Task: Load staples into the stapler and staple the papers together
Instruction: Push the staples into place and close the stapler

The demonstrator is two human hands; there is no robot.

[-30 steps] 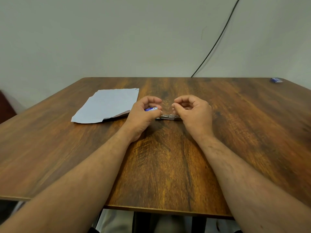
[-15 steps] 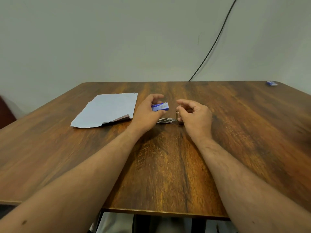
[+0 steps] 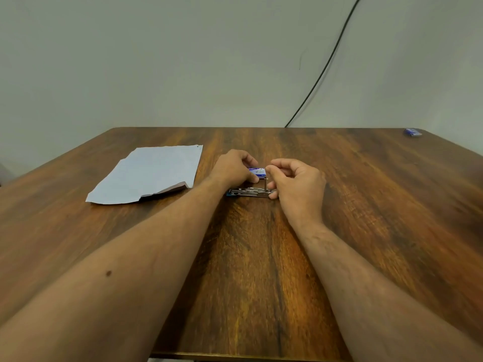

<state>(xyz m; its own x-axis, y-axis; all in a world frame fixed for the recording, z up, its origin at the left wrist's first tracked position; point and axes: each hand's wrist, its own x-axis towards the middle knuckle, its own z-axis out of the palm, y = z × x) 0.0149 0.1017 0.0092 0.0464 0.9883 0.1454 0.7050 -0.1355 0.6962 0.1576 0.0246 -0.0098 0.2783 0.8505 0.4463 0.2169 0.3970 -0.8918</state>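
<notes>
A small metal stapler (image 3: pixel 248 192) lies opened flat on the wooden table (image 3: pixel 261 257) at its middle. My left hand (image 3: pixel 232 168) grips a small blue and white staple box (image 3: pixel 258 171) just above the stapler. My right hand (image 3: pixel 298 184) sits at the stapler's right end, fingers curled, its thumb and forefinger meeting at the box's open end. What they pinch is too small to tell. The light blue papers (image 3: pixel 151 173) lie to the left of my left hand, with one corner curled up.
Another small blue box (image 3: pixel 413 132) lies at the table's far right corner. A black cable (image 3: pixel 324 69) runs down the pale wall behind the table. The table's near edge is close to my body.
My left hand has lifted the staple box from low beside the stapler and turned it toward my right hand. My right hand's fingers have come up to the box's end.
</notes>
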